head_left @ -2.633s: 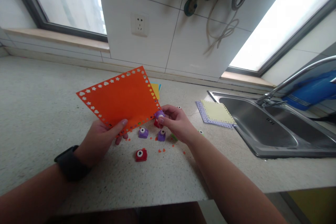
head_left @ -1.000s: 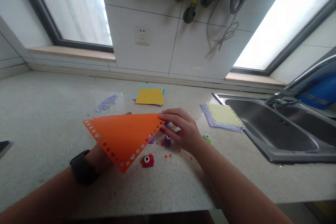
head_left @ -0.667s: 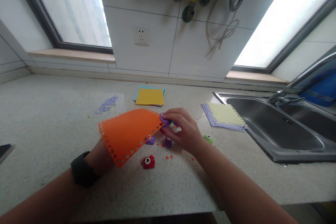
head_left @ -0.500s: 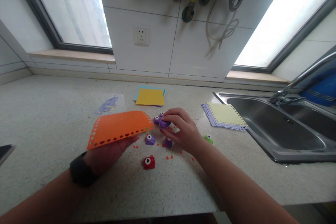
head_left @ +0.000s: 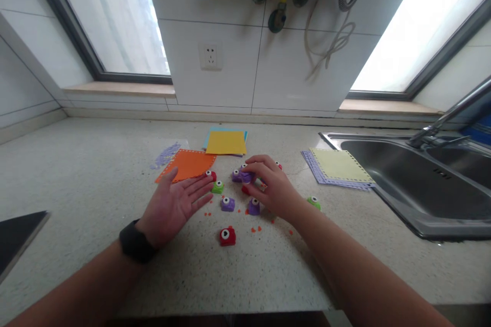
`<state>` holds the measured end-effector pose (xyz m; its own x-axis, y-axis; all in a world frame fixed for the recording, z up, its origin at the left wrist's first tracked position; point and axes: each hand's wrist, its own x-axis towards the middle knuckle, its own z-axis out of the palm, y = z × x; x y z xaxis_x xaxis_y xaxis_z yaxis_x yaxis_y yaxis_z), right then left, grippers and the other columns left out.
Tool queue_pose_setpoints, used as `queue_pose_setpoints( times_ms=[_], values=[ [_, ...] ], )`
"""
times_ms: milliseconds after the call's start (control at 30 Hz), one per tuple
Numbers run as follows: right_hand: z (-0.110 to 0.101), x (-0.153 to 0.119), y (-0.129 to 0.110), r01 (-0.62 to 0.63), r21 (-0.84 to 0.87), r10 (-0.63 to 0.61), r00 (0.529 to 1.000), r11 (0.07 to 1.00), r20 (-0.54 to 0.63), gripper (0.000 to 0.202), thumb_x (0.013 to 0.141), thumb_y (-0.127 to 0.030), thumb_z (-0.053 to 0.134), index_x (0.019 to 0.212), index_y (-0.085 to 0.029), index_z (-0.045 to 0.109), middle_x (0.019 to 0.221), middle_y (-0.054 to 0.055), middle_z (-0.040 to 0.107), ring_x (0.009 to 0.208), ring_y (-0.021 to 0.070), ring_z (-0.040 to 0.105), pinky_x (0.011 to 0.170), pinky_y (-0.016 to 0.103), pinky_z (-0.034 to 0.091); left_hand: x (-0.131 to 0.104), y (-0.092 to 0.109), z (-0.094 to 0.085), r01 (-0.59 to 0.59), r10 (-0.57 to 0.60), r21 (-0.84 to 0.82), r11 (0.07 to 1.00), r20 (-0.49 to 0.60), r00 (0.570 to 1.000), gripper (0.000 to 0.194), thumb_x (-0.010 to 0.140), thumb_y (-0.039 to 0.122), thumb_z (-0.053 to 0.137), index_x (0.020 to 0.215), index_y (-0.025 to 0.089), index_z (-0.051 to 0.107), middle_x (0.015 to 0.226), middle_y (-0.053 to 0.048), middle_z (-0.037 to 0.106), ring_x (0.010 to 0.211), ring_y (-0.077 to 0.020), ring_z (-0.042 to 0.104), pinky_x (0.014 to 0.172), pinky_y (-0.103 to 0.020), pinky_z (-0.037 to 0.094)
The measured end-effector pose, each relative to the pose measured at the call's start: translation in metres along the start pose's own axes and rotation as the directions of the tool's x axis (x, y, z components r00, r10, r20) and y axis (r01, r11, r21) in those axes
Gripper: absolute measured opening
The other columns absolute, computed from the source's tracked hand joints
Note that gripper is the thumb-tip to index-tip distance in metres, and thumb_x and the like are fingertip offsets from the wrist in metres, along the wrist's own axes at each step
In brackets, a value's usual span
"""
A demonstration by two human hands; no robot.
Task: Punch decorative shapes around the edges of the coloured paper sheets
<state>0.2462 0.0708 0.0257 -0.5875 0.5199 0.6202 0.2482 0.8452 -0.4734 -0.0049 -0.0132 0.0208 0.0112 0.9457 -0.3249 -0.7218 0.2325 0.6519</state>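
Note:
My left hand is open, palm up with the fingers stretched out, and holds nothing. Just behind it, an orange sheet with a punched border lies on the counter. My right hand has its thumb and fingers closed round a small purple paper punch with an eye-like top. Around the hands stand more punches: a purple punch, another purple one, a green punch and a red punch. Some are partly hidden by my right hand.
Tiny orange cut-outs are scattered on the counter. Purple scraps lie at the left. A yellow sheet tops a stack at the back. Pale punched sheets lie beside the steel sink. A dark flat object is far left.
My left hand has let go of the orange sheet, which now lies on the counter farther back, and has turned palm up. My right hand stays at the purple punch.

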Motion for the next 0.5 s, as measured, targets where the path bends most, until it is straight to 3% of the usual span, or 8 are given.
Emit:
queue_pose_setpoints(
  times_ms=[167, 267, 367, 500],
  values=[
    [0.001, 0.001, 0.004, -0.15, 0.116, 0.158, 0.985, 0.982, -0.066, 0.033, 0.081, -0.012, 0.067, 0.11, -0.025, 0.061, 0.115, 0.009, 0.062, 0.101, 0.0217, 0.063, 0.085, 0.04, 0.055, 0.005, 0.007, -0.006, 0.031, -0.028, 0.032, 0.999, -0.106, 0.994, 0.045, 0.103, 0.035, 0.042, 0.132, 0.002, 0.053, 0.111, -0.024, 0.072, 0.077, -0.0216, 0.076, 0.064, -0.027, 0.065],
    [0.001, 0.002, 0.003, -0.268, 0.304, 0.288, 0.957, 0.914, -0.022, 0.031, 0.084, -0.025, 0.072, 0.113, -0.024, 0.06, 0.105, 0.007, 0.064, 0.087, 0.0183, 0.063, 0.08, 0.038, 0.054, 0.006, 0.012, -0.011, -0.012, 0.028, 0.076, 0.997, -0.215, 0.976, 0.04, 0.104, 0.037, 0.043, 0.126, 0.007, 0.055, 0.102, -0.021, 0.073, 0.07, -0.0211, 0.076, 0.057, -0.026, 0.064],
    [0.001, 0.003, 0.002, -0.35, 0.421, 0.384, 0.923, 0.837, 0.005, 0.019, 0.093, -0.036, 0.063, 0.106, -0.022, 0.063, 0.091, 0.004, 0.064, 0.078, 0.0164, 0.06, 0.073, 0.035, 0.051, 0.01, 0.023, -0.017, -0.037, 0.056, 0.063, 0.997, -0.326, 0.944, 0.033, 0.104, 0.037, 0.044, 0.116, 0.009, 0.058, 0.093, -0.019, 0.074, 0.065, -0.0208, 0.075, 0.053, -0.025, 0.063],
    [0.001, 0.006, 0.001, -0.385, 0.464, 0.434, 0.901, 0.798, 0.002, 0.02, 0.096, -0.04, 0.057, 0.093, -0.021, 0.064, 0.083, 0.002, 0.062, 0.075, 0.016, 0.057, 0.068, 0.033, 0.047, 0.015, 0.035, -0.023, -0.083, 0.105, 0.076, 0.994, -0.366, 0.925, 0.02, 0.103, 0.01, 0.04, 0.105, 0.012, 0.059, 0.078, -0.01, 0.074, 0.055, -0.0133, 0.072, 0.053, -0.018, 0.061]
  ],
)
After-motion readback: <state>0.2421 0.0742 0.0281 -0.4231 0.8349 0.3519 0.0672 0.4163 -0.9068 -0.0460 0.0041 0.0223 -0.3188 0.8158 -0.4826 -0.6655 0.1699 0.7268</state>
